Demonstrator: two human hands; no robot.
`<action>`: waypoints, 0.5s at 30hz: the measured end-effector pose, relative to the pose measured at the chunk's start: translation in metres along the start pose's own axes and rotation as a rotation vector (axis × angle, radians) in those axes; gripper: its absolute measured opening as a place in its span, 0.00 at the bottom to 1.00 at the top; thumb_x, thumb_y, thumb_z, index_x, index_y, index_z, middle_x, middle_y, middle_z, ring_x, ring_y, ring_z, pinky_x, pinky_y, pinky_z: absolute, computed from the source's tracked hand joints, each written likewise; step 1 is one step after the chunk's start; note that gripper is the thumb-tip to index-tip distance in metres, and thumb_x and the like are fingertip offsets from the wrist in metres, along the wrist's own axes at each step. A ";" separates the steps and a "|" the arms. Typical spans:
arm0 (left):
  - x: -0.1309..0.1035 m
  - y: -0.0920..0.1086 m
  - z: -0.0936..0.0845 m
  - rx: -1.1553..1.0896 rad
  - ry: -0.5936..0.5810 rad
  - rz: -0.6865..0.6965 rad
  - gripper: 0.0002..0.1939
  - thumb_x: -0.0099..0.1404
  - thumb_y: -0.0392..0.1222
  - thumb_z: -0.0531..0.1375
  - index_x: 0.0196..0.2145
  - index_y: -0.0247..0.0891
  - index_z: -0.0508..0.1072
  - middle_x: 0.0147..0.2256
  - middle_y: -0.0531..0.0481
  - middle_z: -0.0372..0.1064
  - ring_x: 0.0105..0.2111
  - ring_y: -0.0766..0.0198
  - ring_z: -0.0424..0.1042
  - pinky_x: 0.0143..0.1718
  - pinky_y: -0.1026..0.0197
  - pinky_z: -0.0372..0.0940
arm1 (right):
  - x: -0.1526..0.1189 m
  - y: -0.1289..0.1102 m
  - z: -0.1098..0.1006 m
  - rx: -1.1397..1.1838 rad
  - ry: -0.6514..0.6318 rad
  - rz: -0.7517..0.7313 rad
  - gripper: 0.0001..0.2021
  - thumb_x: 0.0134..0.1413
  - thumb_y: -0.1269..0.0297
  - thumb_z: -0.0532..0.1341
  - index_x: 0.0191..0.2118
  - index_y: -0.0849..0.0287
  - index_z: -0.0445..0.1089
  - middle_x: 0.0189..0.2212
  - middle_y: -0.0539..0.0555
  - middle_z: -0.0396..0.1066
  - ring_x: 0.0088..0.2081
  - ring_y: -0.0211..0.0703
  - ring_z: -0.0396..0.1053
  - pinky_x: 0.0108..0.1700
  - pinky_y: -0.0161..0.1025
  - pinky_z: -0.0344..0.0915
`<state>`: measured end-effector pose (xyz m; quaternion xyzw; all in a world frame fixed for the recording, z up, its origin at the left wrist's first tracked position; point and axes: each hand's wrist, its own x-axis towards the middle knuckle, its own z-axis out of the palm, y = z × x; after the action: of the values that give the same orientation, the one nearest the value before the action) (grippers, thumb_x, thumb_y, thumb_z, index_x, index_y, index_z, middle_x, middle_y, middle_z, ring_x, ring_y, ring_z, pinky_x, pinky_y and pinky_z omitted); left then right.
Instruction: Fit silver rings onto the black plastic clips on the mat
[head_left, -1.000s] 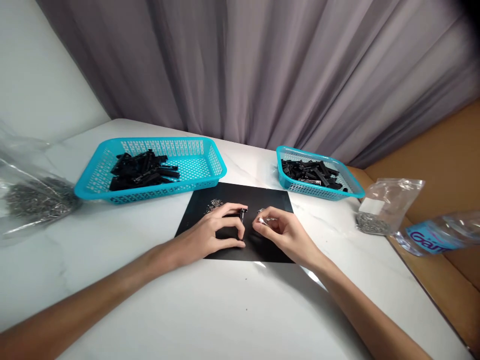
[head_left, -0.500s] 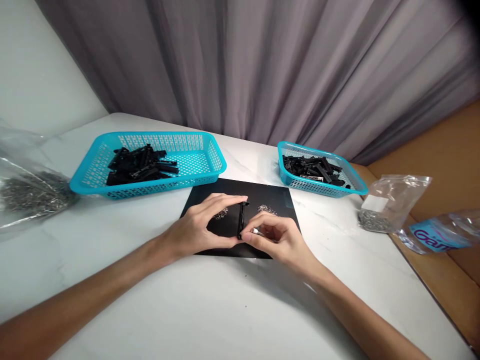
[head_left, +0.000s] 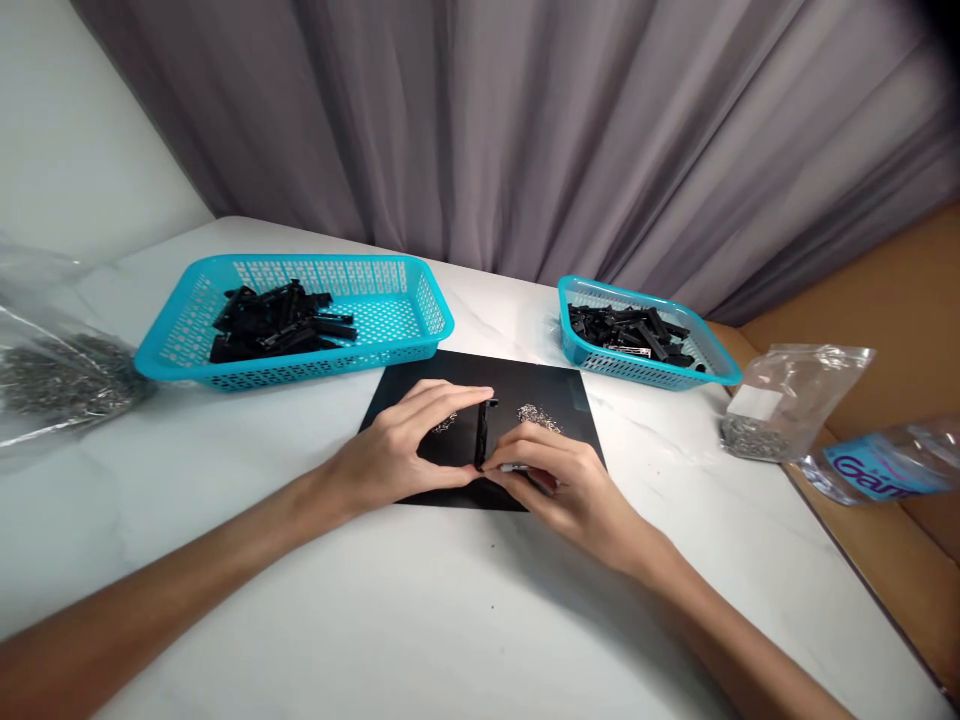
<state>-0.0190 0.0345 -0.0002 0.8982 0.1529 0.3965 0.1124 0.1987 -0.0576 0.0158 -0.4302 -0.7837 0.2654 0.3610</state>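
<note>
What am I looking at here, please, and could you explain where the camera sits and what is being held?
These are a person's two bare hands, with no machine involved. The camera is worn on the head, looking forward and down. The left hand holds a slim black part upright between thumb and fingers, above a black mat. The right hand reaches its lower end, holding a small white item I cannot identify. Small metal pieces lie on the mat. Two blue baskets of black parts stand behind on the white table.
</note>
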 end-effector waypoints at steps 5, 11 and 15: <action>-0.002 -0.001 0.001 0.009 -0.004 -0.021 0.33 0.59 0.35 0.70 0.60 0.38 0.67 0.50 0.42 0.76 0.49 0.52 0.75 0.50 0.50 0.74 | -0.001 0.000 -0.002 -0.068 -0.028 0.008 0.08 0.69 0.70 0.58 0.44 0.55 0.75 0.41 0.54 0.75 0.36 0.41 0.71 0.35 0.39 0.64; -0.001 0.000 0.002 0.007 -0.006 -0.023 0.32 0.60 0.35 0.69 0.60 0.39 0.67 0.50 0.43 0.76 0.49 0.52 0.74 0.51 0.50 0.73 | -0.001 -0.003 -0.004 -0.031 -0.073 0.030 0.10 0.70 0.70 0.56 0.44 0.56 0.75 0.41 0.55 0.74 0.36 0.41 0.70 0.35 0.39 0.65; -0.001 0.001 0.004 0.032 0.001 0.011 0.31 0.61 0.37 0.69 0.61 0.40 0.67 0.47 0.43 0.77 0.47 0.52 0.74 0.49 0.49 0.73 | 0.000 0.001 -0.002 0.020 -0.051 0.077 0.09 0.69 0.69 0.58 0.41 0.55 0.77 0.39 0.54 0.75 0.36 0.42 0.70 0.36 0.40 0.65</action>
<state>-0.0162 0.0325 -0.0031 0.9005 0.1542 0.3952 0.0958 0.2006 -0.0570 0.0166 -0.4496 -0.7728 0.2976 0.3347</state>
